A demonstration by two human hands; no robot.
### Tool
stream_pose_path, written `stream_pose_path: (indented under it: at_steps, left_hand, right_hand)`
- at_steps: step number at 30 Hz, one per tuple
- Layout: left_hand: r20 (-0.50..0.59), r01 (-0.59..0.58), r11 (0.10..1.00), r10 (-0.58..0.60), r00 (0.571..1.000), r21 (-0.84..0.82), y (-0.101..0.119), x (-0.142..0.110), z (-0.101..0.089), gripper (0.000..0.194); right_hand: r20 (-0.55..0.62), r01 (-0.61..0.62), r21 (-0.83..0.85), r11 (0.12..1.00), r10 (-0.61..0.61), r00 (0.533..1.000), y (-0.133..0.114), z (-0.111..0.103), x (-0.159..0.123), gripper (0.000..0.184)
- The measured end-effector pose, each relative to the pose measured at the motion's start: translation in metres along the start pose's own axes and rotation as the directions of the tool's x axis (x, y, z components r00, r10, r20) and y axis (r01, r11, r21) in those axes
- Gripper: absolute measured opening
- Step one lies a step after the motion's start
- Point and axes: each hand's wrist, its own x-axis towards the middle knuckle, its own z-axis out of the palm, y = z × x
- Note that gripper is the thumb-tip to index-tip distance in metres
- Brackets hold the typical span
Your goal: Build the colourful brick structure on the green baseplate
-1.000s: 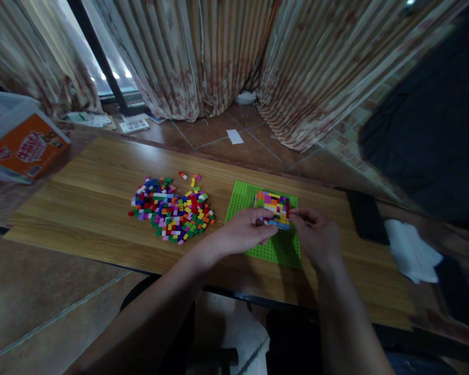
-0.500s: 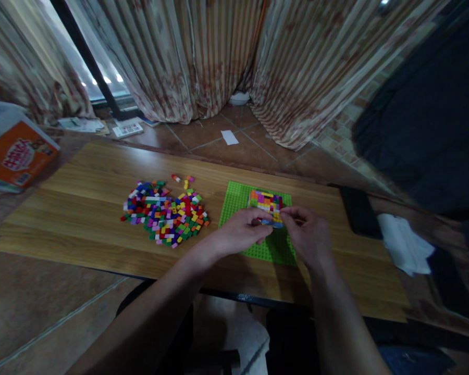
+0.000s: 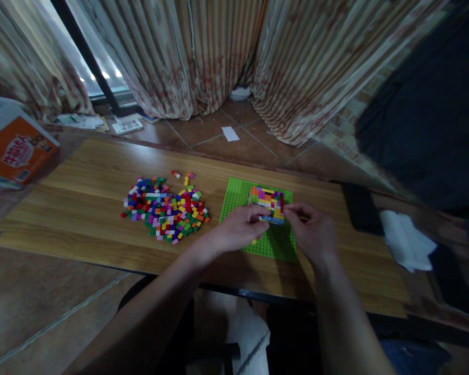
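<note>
Brick pile left of green baseplate, black object right.

The head camera looks forward and down across the table.

From where I stand I count two hands, one left hand and one right hand, one table, one green baseplate, one brick block and one pile of loose bricks (far too many and too small for me to number). Off the table, one plastic tub and one white slip on the floor.
</note>
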Motion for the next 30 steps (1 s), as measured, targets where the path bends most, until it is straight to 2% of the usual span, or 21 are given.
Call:
stream_pose_path:
  at_steps: [3, 5, 6, 8, 10, 14, 16, 22, 30]
  left_hand:
    - [-0.050, 0.015, 0.998, -0.018, 0.999, -0.053, 0.002, -0.001, -0.006, 0.020]
    - [-0.062, 0.011, 0.998, -0.015, 0.998, -0.065, 0.006, -0.004, -0.011, 0.017]
    - [-0.071, 0.009, 0.997, -0.014, 0.997, -0.071, 0.009, -0.006, -0.014, 0.016]
    - [-0.107, 0.011, 0.996, -0.020, 0.994, -0.087, 0.013, -0.008, -0.018, 0.016]
    - [-0.156, 0.025, 0.994, -0.041, 0.987, -0.109, 0.014, -0.009, -0.021, 0.016]
    - [-0.221, 0.045, 0.988, -0.077, 0.972, -0.147, 0.010, -0.008, -0.022, 0.015]
    - [-0.232, 0.049, 0.988, -0.082, 0.969, -0.146, 0.009, -0.007, -0.023, 0.015]
    - [-0.217, 0.070, 0.993, -0.090, 0.972, -0.098, 0.009, -0.009, -0.024, 0.016]
    - [-0.198, 0.054, 0.998, -0.062, 0.978, -0.045, 0.003, -0.006, -0.024, 0.020]
  right_hand:
    - [0.032, 0.000, 0.141, 0.990, -0.004, 0.999, -0.009, -0.005, -0.007, 0.022]
    - [0.181, 0.018, 0.210, 0.978, -0.057, 0.982, -0.016, -0.006, -0.015, 0.019]
    - [0.282, 0.037, 0.218, 0.975, -0.099, 0.954, -0.019, -0.006, -0.020, 0.017]
    - [0.465, 0.092, 0.186, 0.978, -0.170, 0.869, -0.022, 0.000, -0.029, 0.014]
    - [0.553, 0.172, 0.100, 0.980, -0.199, 0.809, -0.023, 0.007, -0.036, 0.014]
    - [0.578, 0.361, -0.105, 0.927, -0.238, 0.781, -0.021, 0.019, -0.039, 0.016]
    - [0.578, 0.397, -0.166, 0.903, -0.237, 0.781, -0.021, 0.020, -0.037, 0.017]
    - [0.576, 0.330, -0.226, 0.917, -0.147, 0.804, -0.027, 0.016, -0.033, 0.015]
    - [0.582, 0.335, -0.262, 0.905, -0.129, 0.803, -0.026, 0.016, -0.035, 0.016]
